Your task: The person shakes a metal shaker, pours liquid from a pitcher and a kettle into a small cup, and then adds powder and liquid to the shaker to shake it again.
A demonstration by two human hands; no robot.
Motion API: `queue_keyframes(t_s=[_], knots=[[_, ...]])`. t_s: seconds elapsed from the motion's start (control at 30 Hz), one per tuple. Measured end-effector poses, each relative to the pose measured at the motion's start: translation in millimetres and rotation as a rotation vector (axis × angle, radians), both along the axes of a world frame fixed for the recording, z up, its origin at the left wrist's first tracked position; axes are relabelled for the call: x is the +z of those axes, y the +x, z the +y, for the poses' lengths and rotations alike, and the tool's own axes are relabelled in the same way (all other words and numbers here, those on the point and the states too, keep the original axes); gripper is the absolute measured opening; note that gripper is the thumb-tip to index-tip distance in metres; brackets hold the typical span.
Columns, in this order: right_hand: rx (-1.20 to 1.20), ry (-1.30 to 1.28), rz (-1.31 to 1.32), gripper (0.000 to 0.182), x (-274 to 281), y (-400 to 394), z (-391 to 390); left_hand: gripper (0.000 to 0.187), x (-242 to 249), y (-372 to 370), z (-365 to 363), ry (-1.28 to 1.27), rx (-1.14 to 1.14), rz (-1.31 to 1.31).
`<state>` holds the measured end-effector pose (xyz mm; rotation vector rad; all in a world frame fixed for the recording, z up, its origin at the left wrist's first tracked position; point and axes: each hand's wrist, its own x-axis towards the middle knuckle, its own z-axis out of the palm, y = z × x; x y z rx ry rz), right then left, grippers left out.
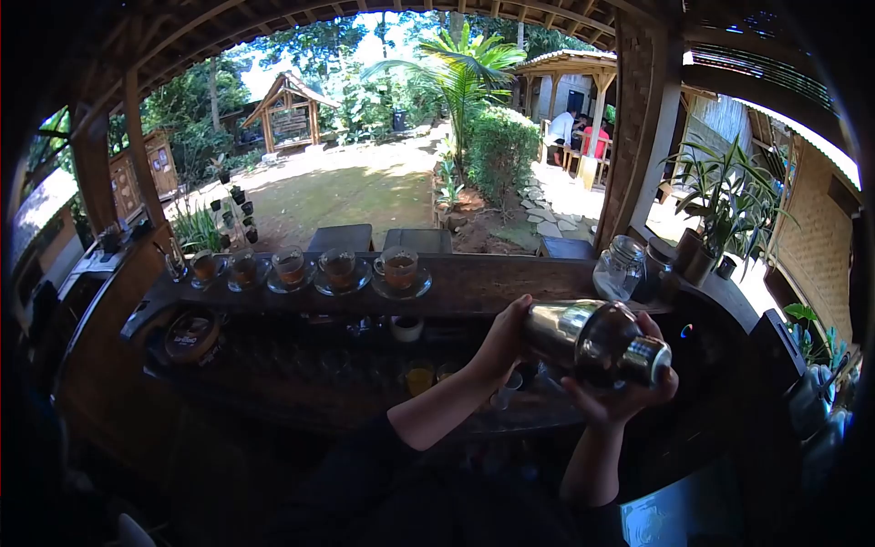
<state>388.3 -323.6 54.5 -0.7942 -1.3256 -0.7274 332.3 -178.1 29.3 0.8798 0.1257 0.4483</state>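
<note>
A shiny metal cocktail shaker (558,326) lies almost sideways in the air above the counter's right half, its cap end pointing right and slightly down. My left hand (504,339) is closed around its base end. Around the cap end, my right hand (622,398) grips from below and behind, with fingertips showing above the metal. Nearest beyond the shaker stands a clear glass jar (619,268) with a clasp lid and pale contents. Several glass cups of brown drink, such as the rightmost cup (399,268), stand on glass saucers in a row to the left.
The dark wooden counter (510,278) runs across in front of me. On the lower shelf are a round box (193,335), a white cup (406,328) and a glass of yellow liquid (419,377). A potted plant (725,196) stands at right. People sit outside under a roof.
</note>
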Motion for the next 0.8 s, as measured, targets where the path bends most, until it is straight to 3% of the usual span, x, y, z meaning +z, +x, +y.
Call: queue_keyframes(t_s=[0.03, 0.07, 0.1, 0.23, 0.33, 0.37, 0.43, 0.47, 0.57, 0.63, 0.7, 0.77, 0.8], knots=[[0.07, -0.022, 0.057, 0.1, 5, -4, -3, 0.052, 10, -3, -4, 0.008, 0.004, -0.008], [0.08, 0.184, -0.131, 0.099, 17, -10, 3, 0.051, 24, -10, -12, 0.08, 0.008, -0.085], [-0.059, 0.014, -0.087, 0.097, 26, -35, -19, 0.05, 34, -16, -21, 0.146, 0.01, -0.156], [0.006, 0.082, -0.15, 0.094, 17, -16, 0, 0.05, 42, -23, -22, 0.26, -0.106, -0.296], [0.096, 0.146, -0.223, 0.091, 4, -3, 12, 0.049, 7, -8, 1, 0.004, -0.123, -0.149], [-0.12, -0.009, -0.084, 0.097, -6, 3, 4, 0.049, -3, -7, 8, -0.073, -0.165, -0.103], [-0.051, -0.039, 0.082, 0.098, -7, -1, 0, 0.051, 6, -16, 5, -0.096, -0.198, -0.108], [-0.117, 0.048, -0.113, 0.101, 1, -2, -4, 0.052, 14, -21, 0, -0.013, -0.158, -0.132], [-0.066, 0.087, -0.135, 0.1, -26, -27, -20, 0.056, 46, -48, -10, 0.157, -0.134, -0.236], [-0.055, 0.025, -0.172, 0.1, -1, -56, -17, 0.057, 54, -56, -6, 0.309, -0.188, -0.318], [-0.047, -0.041, -0.207, 0.101, 9, -59, -2, 0.056, 51, -56, 8, 0.271, -0.093, -0.214], [0.059, -0.096, 0.006, 0.093, -9, -24, 30, 0.053, 8, -32, 43, 0.122, -0.101, -0.073], [-0.012, -0.072, 0.038, 0.098, -14, -20, 40, 0.05, 2, -38, 46, 0.1, -0.034, 0.062]])
